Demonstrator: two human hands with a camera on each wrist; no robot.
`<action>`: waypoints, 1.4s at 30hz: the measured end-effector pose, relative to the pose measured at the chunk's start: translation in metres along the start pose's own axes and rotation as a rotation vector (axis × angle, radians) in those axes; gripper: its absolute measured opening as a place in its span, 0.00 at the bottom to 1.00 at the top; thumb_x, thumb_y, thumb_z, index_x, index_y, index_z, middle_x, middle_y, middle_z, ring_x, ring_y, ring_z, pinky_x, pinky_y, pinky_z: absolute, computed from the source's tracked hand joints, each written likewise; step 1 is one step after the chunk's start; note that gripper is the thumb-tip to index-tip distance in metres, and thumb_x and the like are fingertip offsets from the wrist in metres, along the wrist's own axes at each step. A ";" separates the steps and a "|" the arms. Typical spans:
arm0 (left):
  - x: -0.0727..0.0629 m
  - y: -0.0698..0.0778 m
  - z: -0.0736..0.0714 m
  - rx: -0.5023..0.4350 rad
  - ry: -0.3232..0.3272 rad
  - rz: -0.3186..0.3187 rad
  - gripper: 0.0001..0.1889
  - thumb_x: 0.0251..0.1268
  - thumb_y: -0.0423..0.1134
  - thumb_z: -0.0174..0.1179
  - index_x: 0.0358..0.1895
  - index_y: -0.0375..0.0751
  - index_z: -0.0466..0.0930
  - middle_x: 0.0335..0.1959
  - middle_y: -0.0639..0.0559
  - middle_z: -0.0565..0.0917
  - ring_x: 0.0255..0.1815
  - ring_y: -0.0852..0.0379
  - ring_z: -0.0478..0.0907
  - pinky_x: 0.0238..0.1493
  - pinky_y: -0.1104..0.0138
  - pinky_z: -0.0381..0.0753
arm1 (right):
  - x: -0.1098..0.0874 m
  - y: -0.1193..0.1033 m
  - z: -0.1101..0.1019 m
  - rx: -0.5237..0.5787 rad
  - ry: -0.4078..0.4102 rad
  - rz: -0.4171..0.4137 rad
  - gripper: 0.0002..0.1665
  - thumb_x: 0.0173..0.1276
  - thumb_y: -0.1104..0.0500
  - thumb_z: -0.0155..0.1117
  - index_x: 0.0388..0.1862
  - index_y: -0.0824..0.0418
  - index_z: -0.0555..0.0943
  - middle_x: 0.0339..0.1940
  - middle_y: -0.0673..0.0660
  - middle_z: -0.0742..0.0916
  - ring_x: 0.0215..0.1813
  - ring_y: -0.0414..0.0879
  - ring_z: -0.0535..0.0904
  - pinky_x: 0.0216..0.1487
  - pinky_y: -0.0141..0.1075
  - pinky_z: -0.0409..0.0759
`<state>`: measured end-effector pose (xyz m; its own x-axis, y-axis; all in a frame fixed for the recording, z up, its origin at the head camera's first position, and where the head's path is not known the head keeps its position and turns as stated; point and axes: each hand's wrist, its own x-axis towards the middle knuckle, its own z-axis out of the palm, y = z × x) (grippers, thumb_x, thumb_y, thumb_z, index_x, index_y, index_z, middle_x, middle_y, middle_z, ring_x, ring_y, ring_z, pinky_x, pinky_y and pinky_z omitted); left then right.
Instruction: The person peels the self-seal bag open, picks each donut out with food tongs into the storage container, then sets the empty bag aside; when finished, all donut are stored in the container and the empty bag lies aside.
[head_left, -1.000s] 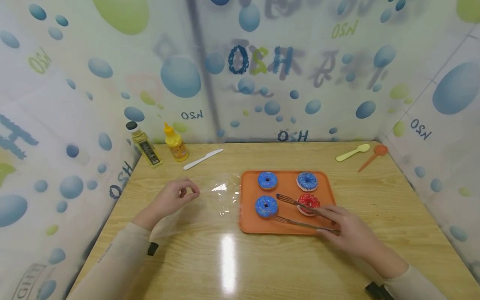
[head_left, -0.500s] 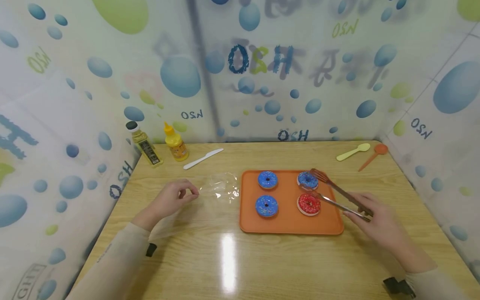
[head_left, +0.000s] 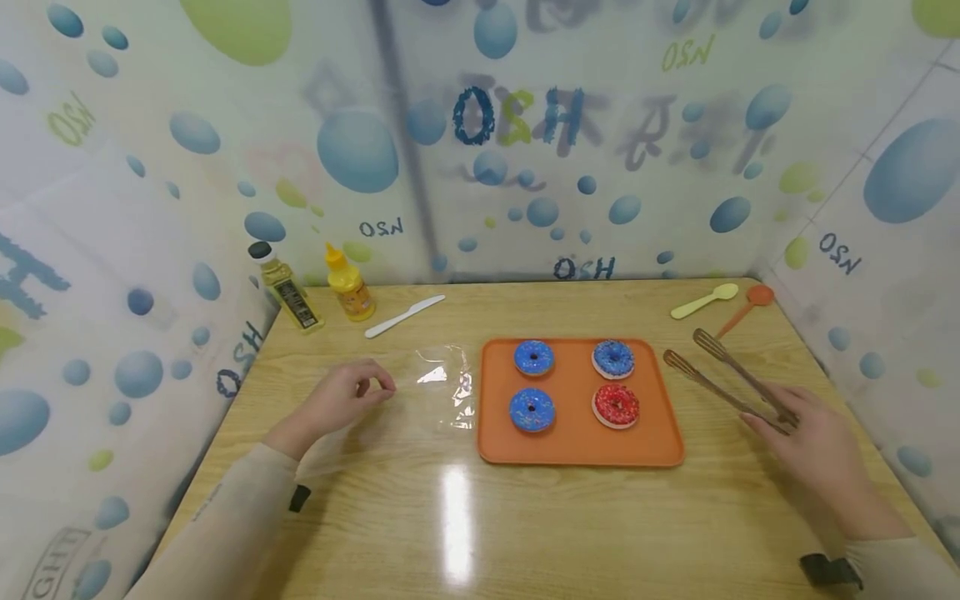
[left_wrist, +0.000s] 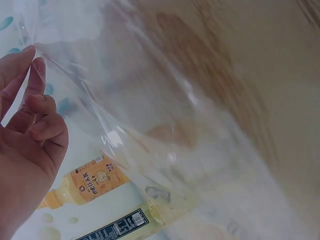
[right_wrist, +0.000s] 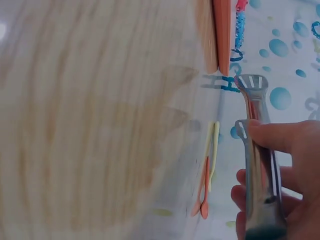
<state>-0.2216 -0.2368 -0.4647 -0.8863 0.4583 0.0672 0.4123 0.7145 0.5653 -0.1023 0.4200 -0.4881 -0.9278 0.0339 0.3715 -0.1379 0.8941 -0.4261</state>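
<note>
Between the thumb and fingertips of my left hand (head_left: 341,402) is the edge of a clear plastic bag (left_wrist: 150,100), which drapes down over the table left of the tray. My right hand (head_left: 813,442) holds metal tongs (head_left: 712,386), their tips spread apart with nothing between them, just right of the orange tray (head_left: 573,437). On that tray sit a red doughnut (head_left: 616,406) at front right, a blue doughnut (head_left: 613,359) behind it, and two more blue doughnuts on the left side. In the right wrist view the tongs (right_wrist: 260,182) lie between thumb and fingers.
At the back left stand an oil bottle (head_left: 294,293) and a yellow squeeze bottle (head_left: 351,290). A white plastic knife (head_left: 406,316) lies beside them. A yellow spoon (head_left: 705,301) and an orange spoon (head_left: 757,297) lie at the back right, near the tongs.
My right hand and the tongs have moved from above the tray, over the red doughnut, to the right past its edge. The bag has shifted slightly; my left hand stays nearly still.
</note>
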 end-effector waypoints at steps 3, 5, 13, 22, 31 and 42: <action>0.000 -0.002 0.000 0.007 -0.011 -0.019 0.02 0.71 0.40 0.67 0.39 0.49 0.87 0.36 0.59 0.84 0.29 0.60 0.71 0.31 0.69 0.72 | -0.002 0.006 0.001 -0.029 -0.056 0.053 0.36 0.62 0.50 0.79 0.62 0.70 0.80 0.51 0.73 0.85 0.43 0.66 0.82 0.36 0.48 0.79; 0.000 -0.003 0.000 0.008 -0.022 -0.031 0.01 0.70 0.39 0.68 0.38 0.50 0.87 0.36 0.59 0.84 0.29 0.60 0.71 0.31 0.69 0.72 | -0.002 0.009 0.001 -0.029 -0.087 0.094 0.38 0.65 0.48 0.77 0.64 0.71 0.79 0.53 0.76 0.83 0.47 0.73 0.81 0.39 0.60 0.78; -0.006 -0.006 0.002 -0.019 -0.074 -0.070 0.02 0.69 0.38 0.68 0.38 0.51 0.87 0.37 0.58 0.85 0.29 0.60 0.71 0.31 0.68 0.73 | -0.003 0.015 0.002 -0.033 -0.157 0.172 0.42 0.65 0.44 0.75 0.65 0.74 0.77 0.57 0.82 0.80 0.53 0.79 0.77 0.45 0.68 0.75; -0.007 -0.008 0.003 -0.007 -0.103 -0.052 0.01 0.70 0.41 0.68 0.40 0.50 0.87 0.37 0.58 0.85 0.27 0.61 0.71 0.29 0.68 0.73 | 0.000 0.017 0.000 -0.079 -0.264 0.210 0.49 0.62 0.38 0.76 0.64 0.76 0.76 0.44 0.75 0.86 0.37 0.60 0.82 0.29 0.46 0.77; -0.002 -0.005 0.002 0.004 -0.143 -0.050 0.03 0.67 0.40 0.70 0.40 0.48 0.87 0.36 0.59 0.86 0.26 0.60 0.71 0.30 0.68 0.74 | 0.000 0.013 -0.006 -0.128 -0.387 0.240 0.59 0.62 0.30 0.71 0.72 0.75 0.68 0.61 0.85 0.75 0.56 0.80 0.74 0.49 0.69 0.75; 0.002 -0.008 0.001 0.011 -0.175 -0.085 0.01 0.67 0.39 0.70 0.39 0.50 0.87 0.36 0.59 0.86 0.27 0.59 0.72 0.31 0.67 0.74 | 0.008 -0.005 -0.006 -0.122 -0.367 0.229 0.66 0.61 0.27 0.70 0.78 0.73 0.60 0.66 0.86 0.68 0.61 0.83 0.66 0.54 0.76 0.68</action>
<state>-0.2267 -0.2412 -0.4702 -0.8680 0.4804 -0.1254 0.3405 0.7597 0.5539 -0.1071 0.4182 -0.4776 -0.9942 0.0962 -0.0478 0.1069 0.9289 -0.3547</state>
